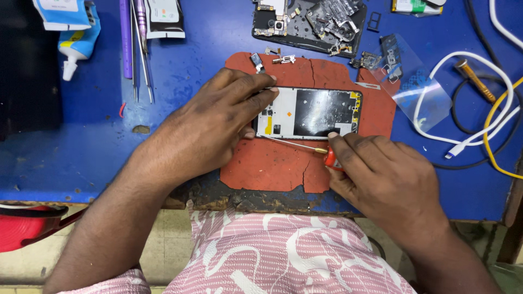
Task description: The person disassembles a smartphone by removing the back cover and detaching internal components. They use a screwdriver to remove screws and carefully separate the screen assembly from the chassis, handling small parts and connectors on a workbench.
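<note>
the left hand (218, 125) lies palm down over the left end of the opened phone frame (309, 113), fingers bent and pressing on its edge, pinning it flat rather than gripping round it. the right hand (389, 182) is curled shut around the red handle of a small screwdriver (305, 147); its thin metal shaft runs leftward along the lower edge of the frame, the tip close to the frame's lower left corner, just beside the left hand's thumb

the phone frame lies lengthwise on a cracked red work mat (272, 166) at the front middle of the blue bench (98, 141). its inside faces up: white at the left, a dark glossy panel in the middle, yellow bits at the right end

near the mat's upper edge lie a few small loose metal parts (283, 59). beyond them, at the far edge of the bench, sits a dark phone board with loose parts heaped on it (310, 22). to the right of the mat lies a clear plastic film (417, 81), and further right a white cable (479, 130), a black one and a yellow one loop together

far left on the bench are tweezers (143, 51), a purple tool beside them, and a white and blue glue tube (76, 41)
</note>
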